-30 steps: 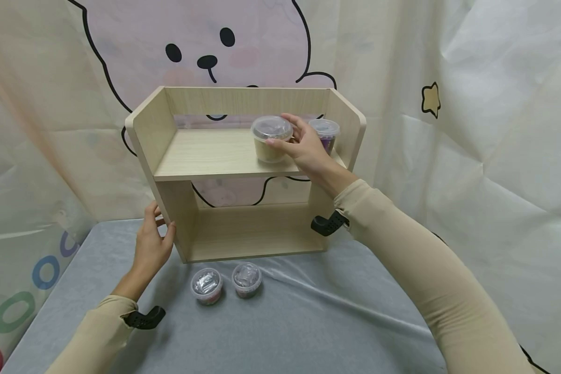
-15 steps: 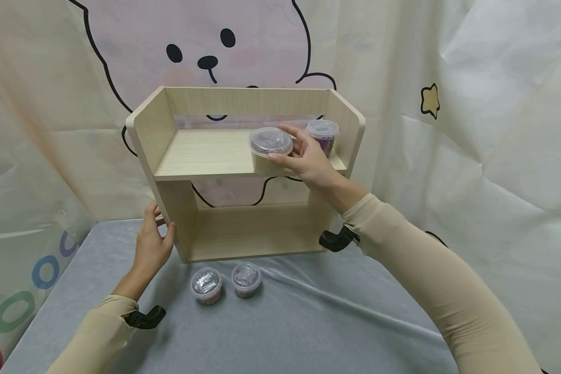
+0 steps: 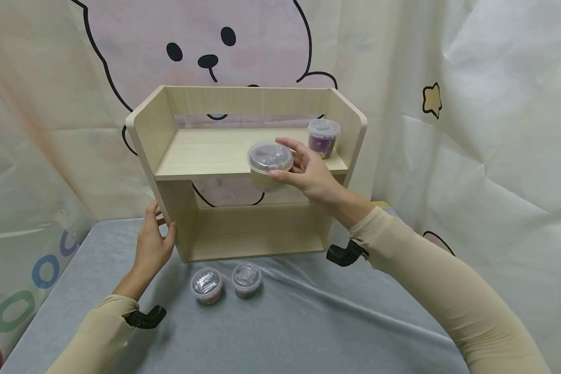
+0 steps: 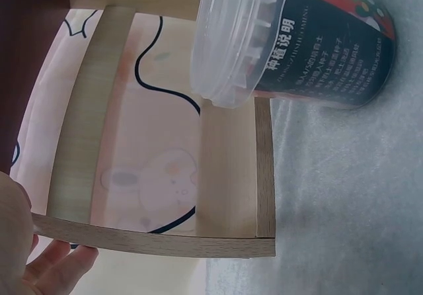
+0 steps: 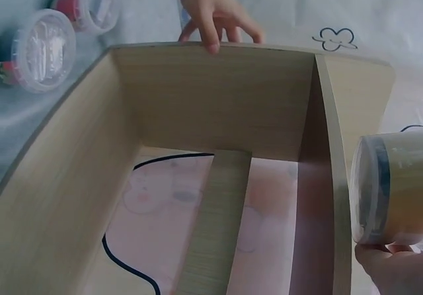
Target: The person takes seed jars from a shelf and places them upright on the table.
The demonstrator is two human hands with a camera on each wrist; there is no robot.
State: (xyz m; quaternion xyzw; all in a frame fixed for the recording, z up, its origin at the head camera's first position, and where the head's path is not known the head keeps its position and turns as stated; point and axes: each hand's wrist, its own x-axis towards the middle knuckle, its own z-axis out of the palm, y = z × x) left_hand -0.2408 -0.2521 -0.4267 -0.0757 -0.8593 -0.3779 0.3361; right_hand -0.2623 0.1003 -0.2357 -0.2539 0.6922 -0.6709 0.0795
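Note:
My right hand (image 3: 310, 174) grips a clear-lidded plastic cup with a yellowish body (image 3: 264, 179), thumb at its front and fingers around its far side. In the head view the cup overlaps the upper board's front edge; the right wrist view shows this yellowish cup (image 5: 402, 189) beside the board's edge. My left hand (image 3: 153, 246) holds the left side panel of a two-tier wooden shelf (image 3: 248, 167), thumb in front, fingers behind. In the left wrist view, fingertips (image 4: 76, 268) show beyond the panel's edge. A purple lidded cup (image 3: 322, 144) stands on the upper board at the right.
On the grey cloth-covered table (image 3: 308, 322), in front of the shelf, stand a lidded cup with some red (image 3: 206, 286) and a dark lidded cup (image 3: 246, 280). A printed curtain (image 3: 486, 171) hangs behind and beside the table.
My right hand has drawn the yellowish cup down and toward the viewer, from over the upper board to its front edge. The purple cup is now more exposed. My left hand stays put.

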